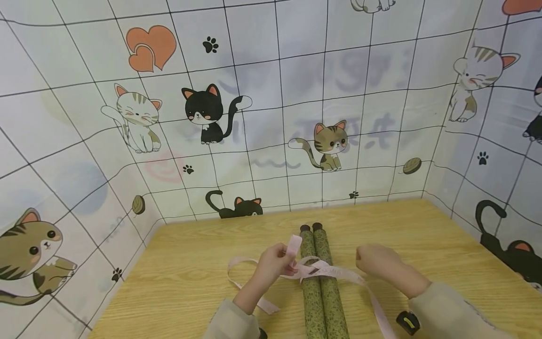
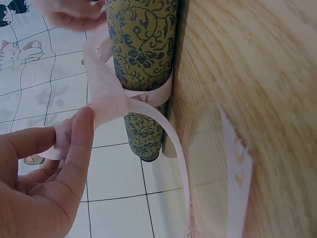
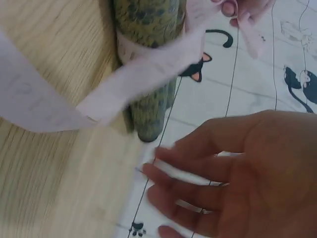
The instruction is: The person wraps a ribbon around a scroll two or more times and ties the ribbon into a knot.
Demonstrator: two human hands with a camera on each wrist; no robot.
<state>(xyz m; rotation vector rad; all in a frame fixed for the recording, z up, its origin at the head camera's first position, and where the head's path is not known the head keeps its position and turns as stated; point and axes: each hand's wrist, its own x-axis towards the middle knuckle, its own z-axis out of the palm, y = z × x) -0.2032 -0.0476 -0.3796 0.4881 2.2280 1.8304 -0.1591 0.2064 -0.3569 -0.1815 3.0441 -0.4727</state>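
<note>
Two scrolls [image 1: 324, 292] covered in green floral-patterned cloth lie side by side, dark knobs at their far ends. A pink ribbon [image 1: 330, 270] wraps around both and crosses itself on top. My left hand [image 1: 271, 264], just left of the scrolls, pinches a folded piece of the ribbon between thumb and fingers; in the left wrist view the ribbon [image 2: 106, 101] runs from those fingertips to the scroll. Off to the right, my right hand [image 1: 377, 260] holds nothing. Its fingers [image 3: 198, 166] are loosely bent, apart from the ribbon's right tail [image 3: 138, 82].
The ribbon's left tail [image 1: 268, 307] curls over the wooden table [image 1: 186, 282]. On the right, the other tail trails toward the near edge, beside a small black object [image 1: 408, 323] at the right sleeve. A cat-printed cloth [image 1: 271, 94] stands behind and at both sides.
</note>
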